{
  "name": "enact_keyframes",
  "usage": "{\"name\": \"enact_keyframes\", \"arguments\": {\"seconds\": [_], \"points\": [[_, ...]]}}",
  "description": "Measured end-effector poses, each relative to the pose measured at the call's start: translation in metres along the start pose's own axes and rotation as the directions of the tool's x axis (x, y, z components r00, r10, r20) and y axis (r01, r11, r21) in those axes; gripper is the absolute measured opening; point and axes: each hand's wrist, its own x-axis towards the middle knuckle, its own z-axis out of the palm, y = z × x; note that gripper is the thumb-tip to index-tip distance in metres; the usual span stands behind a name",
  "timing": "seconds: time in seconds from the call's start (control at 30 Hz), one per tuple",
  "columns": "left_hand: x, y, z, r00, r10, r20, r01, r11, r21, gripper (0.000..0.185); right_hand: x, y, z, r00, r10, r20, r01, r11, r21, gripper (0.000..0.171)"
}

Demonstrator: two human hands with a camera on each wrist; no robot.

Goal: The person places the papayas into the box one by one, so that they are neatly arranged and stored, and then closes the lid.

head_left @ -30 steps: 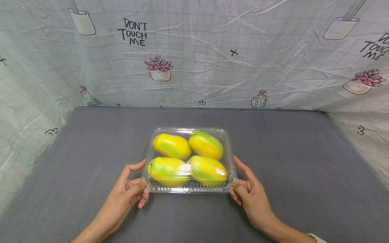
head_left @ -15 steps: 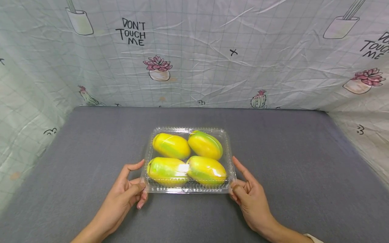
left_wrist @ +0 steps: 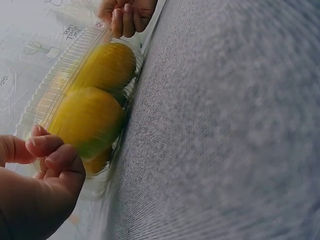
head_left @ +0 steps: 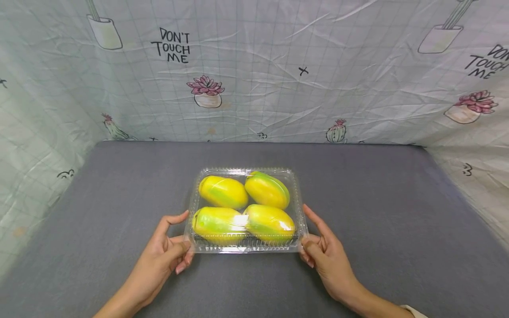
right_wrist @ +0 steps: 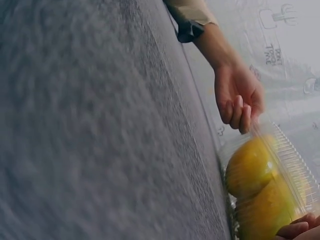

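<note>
Hands: left hand (head_left: pixel 167 254) and right hand (head_left: pixel 324 251) each pinched a near corner of the clear plastic box (head_left: pixel 245 251), thumbs on the rim, fingers curled beneath. Box: lid closed, resting on the grey worktop (head_left: pixel 397 212) near its middle, holding four yellow-green mangoes (head_left: pixel 244 210). Change from a second earlier: box drawn very slightly toward the person, grip unchanged; judged a small adjustment, with the lid not yet opened. Backdrop: printed cloth (head_left: pixel 254 66).

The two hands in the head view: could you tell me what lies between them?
The clear plastic box holding four yellow-green fruits lies between the left hand and right hand, which grip its near corners.
</note>
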Motion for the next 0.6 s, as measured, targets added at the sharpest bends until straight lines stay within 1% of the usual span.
{"name": "enact_keyframes", "arguments": {"seconds": [0.1, 0.23, 0.33, 0.4, 0.47, 0.53, 0.6], "points": [[0.0, -0.0011, 0.0001, 1.0, 0.013, 0.018, -0.013, 1.0, -0.024, 0.052, 0.0009, -0.001, -0.0017, 1.0, 0.005, 0.007, -0.005, 1.0, -0.011, 0.064], [-0.0005, -0.0026, 0.0011, 1.0, 0.009, 0.021, -0.007, 0.997, -0.075, 0.052, 0.0008, -0.0013, -0.0023, 1.0, 0.005, 0.018, -0.005, 1.0, -0.016, 0.062], [-0.0002, -0.0042, 0.0024, 1.0, 0.016, 0.014, -0.015, 0.995, -0.101, 0.052, 0.0003, -0.0025, -0.0024, 1.0, 0.005, 0.029, -0.004, 1.0, -0.018, 0.059], [0.0003, -0.0051, 0.0035, 0.999, 0.033, 0.01, -0.032, 0.993, -0.112, 0.051, 0.0001, -0.0035, -0.0026, 0.999, 0.014, 0.031, -0.014, 1.0, -0.023, 0.058], [0.0008, -0.0053, 0.0051, 0.999, 0.044, -0.004, -0.044, 0.993, -0.106, 0.05, 0.0001, -0.005, -0.0029, 0.999, 0.034, 0.034, -0.033, 0.999, -0.028, 0.057], [0.0012, -0.0046, 0.0068, 0.999, 0.041, -0.025, -0.043, 0.995, -0.09, 0.049, 0.0005, -0.0065, -0.0036, 0.998, 0.056, 0.039, -0.055, 0.998, -0.03, 0.057], [0.0016, -0.0031, 0.0081, 0.998, 0.02, -0.055, -0.023, 0.998, -0.064, 0.049, 0.0011, -0.008, -0.0046, 0.996, 0.08, 0.046, -0.078, 0.996, -0.029, 0.056]]}}
